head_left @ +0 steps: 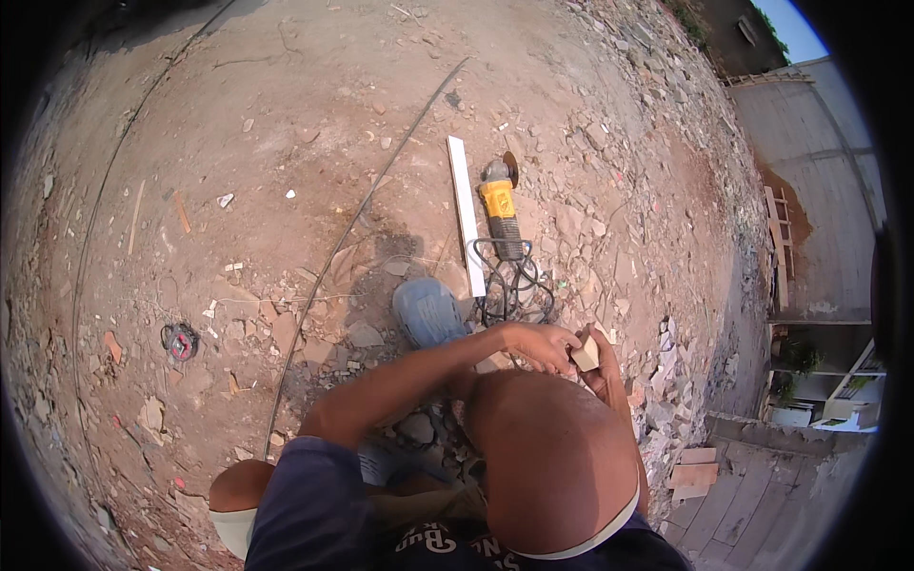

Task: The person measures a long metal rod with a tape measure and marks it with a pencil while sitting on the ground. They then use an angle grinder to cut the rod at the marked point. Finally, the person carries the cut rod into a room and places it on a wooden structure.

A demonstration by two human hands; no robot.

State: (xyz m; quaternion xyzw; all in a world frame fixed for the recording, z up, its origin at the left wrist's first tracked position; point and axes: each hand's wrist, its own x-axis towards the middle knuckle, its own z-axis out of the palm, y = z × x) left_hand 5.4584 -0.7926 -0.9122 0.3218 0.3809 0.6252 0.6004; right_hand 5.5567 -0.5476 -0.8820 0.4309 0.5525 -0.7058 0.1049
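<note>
From here I see the person's left hand [545,346] and right hand [604,369] meeting just beyond a bent bare knee [562,447], fingers closed on a small tan block [586,355] — both grasp it, one from each side. The block sits between them, held above the rubble. Ahead of the knee is a grey-blue shoe [430,312]. Farther out lies a yellow-and-black angle grinder [499,203], its dark cord [509,285] looped in a tangle near the hands — and just left of it, a long white strip [465,214].
</note>
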